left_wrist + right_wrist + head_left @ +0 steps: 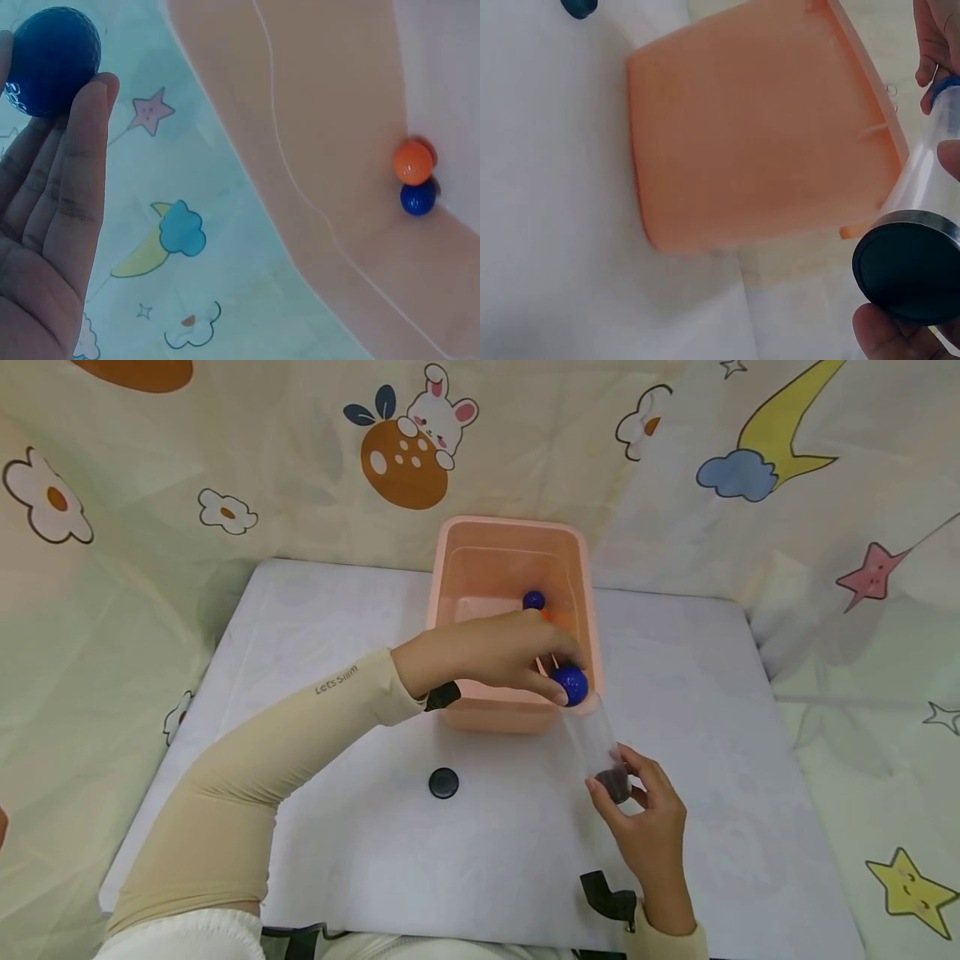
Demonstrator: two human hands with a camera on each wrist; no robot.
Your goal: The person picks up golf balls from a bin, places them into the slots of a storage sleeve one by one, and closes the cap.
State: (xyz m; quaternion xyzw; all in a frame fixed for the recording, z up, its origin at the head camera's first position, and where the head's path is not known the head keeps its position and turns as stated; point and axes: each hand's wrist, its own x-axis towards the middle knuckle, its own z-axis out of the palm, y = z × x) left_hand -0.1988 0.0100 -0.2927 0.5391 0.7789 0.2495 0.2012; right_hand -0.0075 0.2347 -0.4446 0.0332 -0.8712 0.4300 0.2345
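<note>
My left hand [510, 652] reaches over the pink bin and pinches a dimpled blue golf ball [572, 686] between thumb and fingers. The ball sits right at the upper mouth of a clear tube [592, 731]. My right hand [651, 827] holds this tube near its dark-capped lower end [907, 266], tilted beside the bin's near right corner. Inside the pink bin [465, 556] lie an orange ball [413, 163] and another blue ball [418, 198], touching each other in the left wrist view. My left forearm hides part of the bin.
A round black cap [443, 783] lies on the white table [360, 852], left of the tube. Behind the table hangs a cloth [300, 460] printed with cartoon figures, which also covers both sides.
</note>
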